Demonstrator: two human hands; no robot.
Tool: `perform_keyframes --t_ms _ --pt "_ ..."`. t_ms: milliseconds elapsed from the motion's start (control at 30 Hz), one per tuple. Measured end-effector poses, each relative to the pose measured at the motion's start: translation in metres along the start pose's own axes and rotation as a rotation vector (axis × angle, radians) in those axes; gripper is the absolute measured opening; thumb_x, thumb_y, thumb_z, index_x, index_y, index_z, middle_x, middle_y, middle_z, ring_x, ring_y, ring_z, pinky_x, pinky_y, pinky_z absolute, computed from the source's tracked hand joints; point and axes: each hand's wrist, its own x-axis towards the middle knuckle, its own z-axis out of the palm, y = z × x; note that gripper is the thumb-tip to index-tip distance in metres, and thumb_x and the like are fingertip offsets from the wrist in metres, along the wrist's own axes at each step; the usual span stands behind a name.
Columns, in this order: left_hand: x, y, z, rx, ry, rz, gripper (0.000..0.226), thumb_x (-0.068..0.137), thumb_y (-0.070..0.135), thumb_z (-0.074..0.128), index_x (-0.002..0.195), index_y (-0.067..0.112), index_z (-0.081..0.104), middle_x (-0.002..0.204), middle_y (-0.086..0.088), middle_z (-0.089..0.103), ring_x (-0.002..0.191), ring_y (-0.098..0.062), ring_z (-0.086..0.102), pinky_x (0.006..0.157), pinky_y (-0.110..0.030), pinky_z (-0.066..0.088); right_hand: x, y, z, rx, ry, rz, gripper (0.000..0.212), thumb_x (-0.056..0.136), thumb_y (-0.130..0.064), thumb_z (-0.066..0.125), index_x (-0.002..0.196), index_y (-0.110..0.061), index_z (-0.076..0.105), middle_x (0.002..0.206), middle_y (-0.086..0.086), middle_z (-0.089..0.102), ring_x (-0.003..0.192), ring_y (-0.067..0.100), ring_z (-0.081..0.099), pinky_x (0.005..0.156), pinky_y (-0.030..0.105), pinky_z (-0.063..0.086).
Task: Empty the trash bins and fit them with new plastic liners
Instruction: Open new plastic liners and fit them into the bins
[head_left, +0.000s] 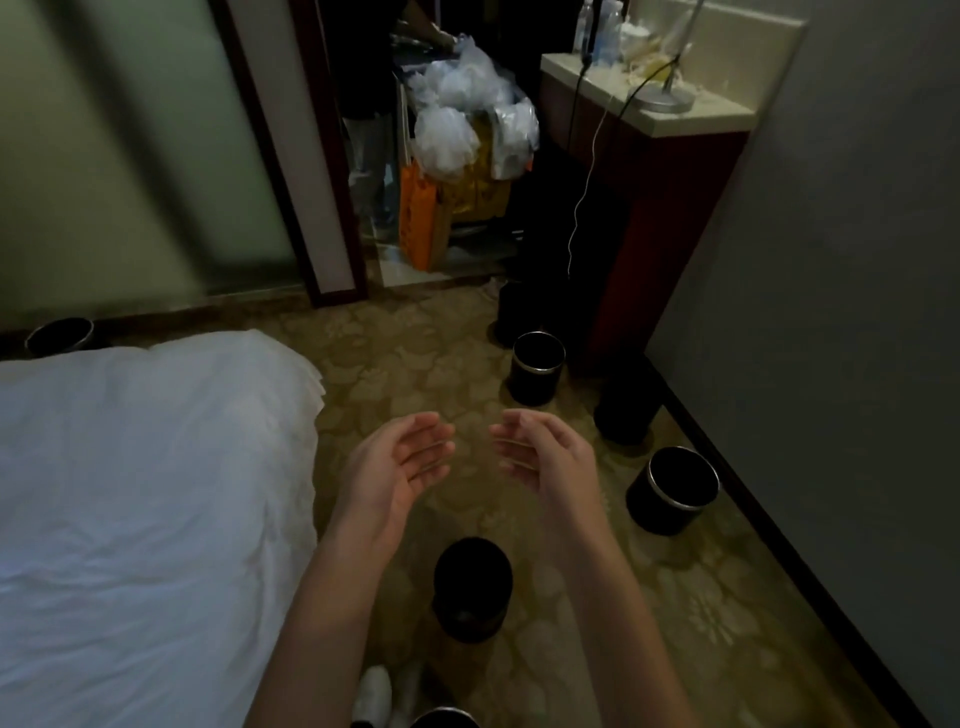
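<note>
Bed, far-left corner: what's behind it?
A black metal-rimmed bin stands behind the bed. Only its top shows; the bed hides its lower body, and its inside is too dark to read.

Dim, soft, wide-angle edge warping

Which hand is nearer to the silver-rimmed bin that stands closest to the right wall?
Right. The right hand hovers left of that bin; the left hand is farther left, toward the bed.
</note>
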Motion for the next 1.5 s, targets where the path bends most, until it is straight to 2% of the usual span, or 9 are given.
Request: perform_keyframes --t_ms 167,333,467,633,800,1033,1167,1300,1500 --pt "0.056 0.017 0.010 -0.018 -0.049 0.023 0.024 0.101 0.021 0.046 0.099 0.009 0.068 0.086 -0.006 0.076 0.076 -0.016 0.073 0.071 -0.031 0.053 0.052 -0.011 0.016 -0.032 0.014 -0.018 0.022 0.100 -0.015 0.052 0.105 -0.002 0.069 0.086 0.006 0.076 0.076 0.014 0.071 0.061 0.019 0.054" --pt "0.151 0.043 0.012 -0.010 -0.111 0.005 0.025 0.101 0.022 0.046 0.097 0.011 0.068 0.086 -0.006 0.076 0.076 -0.016 0.072 0.072 -0.032 0.051 0.131 -0.011 0.054 -0.057 0.086 -0.022 0.022 0.100 -0.014 0.051 0.104 -0.001 0.069 0.085 0.006 0.075 0.071 0.012 0.069 0.060 0.020 0.053" --pt "0.249 0.092 0.015 -0.027 -0.193 -0.044 0.026 0.101 0.023 0.044 0.099 0.010 0.067 0.086 -0.006 0.076 0.076 -0.014 0.072 0.074 -0.032 0.050 0.210 -0.016 0.104 -0.076 0.164 0.006 0.022 0.101 -0.015 0.051 0.106 -0.002 0.068 0.084 0.004 0.075 0.073 0.012 0.068 0.063 0.020 0.052" --pt "0.331 0.148 0.018 0.042 -0.261 -0.013 0.027 0.102 0.022 0.042 0.102 0.010 0.066 0.088 -0.005 0.076 0.077 -0.013 0.072 0.071 -0.029 0.052 0.292 -0.035 0.162 -0.042 0.238 0.024 0.022 0.100 -0.015 0.052 0.106 -0.001 0.069 0.091 0.010 0.075 0.077 0.018 0.068 0.062 0.021 0.051" --pt "0.387 0.190 0.011 0.020 -0.231 -0.015 0.026 0.102 0.021 0.042 0.099 0.010 0.066 0.083 -0.004 0.076 0.073 -0.012 0.071 0.069 -0.030 0.051 0.349 -0.045 0.207 -0.009 0.213 0.018 0.021 0.100 -0.014 0.052 0.104 -0.004 0.070 0.089 0.010 0.076 0.074 0.016 0.069 0.064 0.023 0.054" --pt "0.459 0.233 0.007 0.029 -0.215 0.043 0.027 0.101 0.023 0.044 0.100 0.012 0.068 0.090 -0.006 0.076 0.077 -0.014 0.072 0.069 -0.030 0.050 0.420 -0.058 0.249 0.000 0.185 0.021 0.020 0.100 -0.014 0.052 0.101 -0.006 0.070 0.087 0.008 0.075 0.078 0.019 0.068 0.069 0.027 0.053" --pt "0.492 0.244 0.019 0.057 -0.199 0.093 0.027 0.101 0.026 0.046 0.100 0.013 0.070 0.094 -0.008 0.076 0.081 -0.016 0.073 0.066 -0.028 0.052 0.461 -0.070 0.257 -0.003 0.148 -0.012 0.020 0.100 -0.014 0.053 0.101 -0.006 0.070 0.090 0.011 0.075 0.076 0.017 0.069 0.072 0.029 0.054" --pt "0.533 0.255 0.036 0.074 -0.148 0.133 0.027 0.101 0.025 0.046 0.100 0.013 0.070 0.093 -0.008 0.076 0.081 -0.017 0.073 0.067 -0.029 0.052 0.518 -0.081 0.258 -0.007 0.091 -0.045 0.019 0.100 -0.015 0.053 0.096 -0.011 0.071 0.090 0.010 0.077 0.075 0.015 0.072 0.062 0.021 0.055" --pt "0.621 0.271 0.086 0.099 -0.060 0.143 0.026 0.101 0.025 0.046 0.100 0.011 0.069 0.090 -0.007 0.076 0.078 -0.016 0.073 0.067 -0.029 0.052 0.641 -0.096 0.251 0.026 -0.017 -0.032 0.019 0.100 -0.018 0.054 0.100 -0.011 0.072 0.092 0.010 0.076 0.080 0.018 0.073 0.065 0.022 0.057"
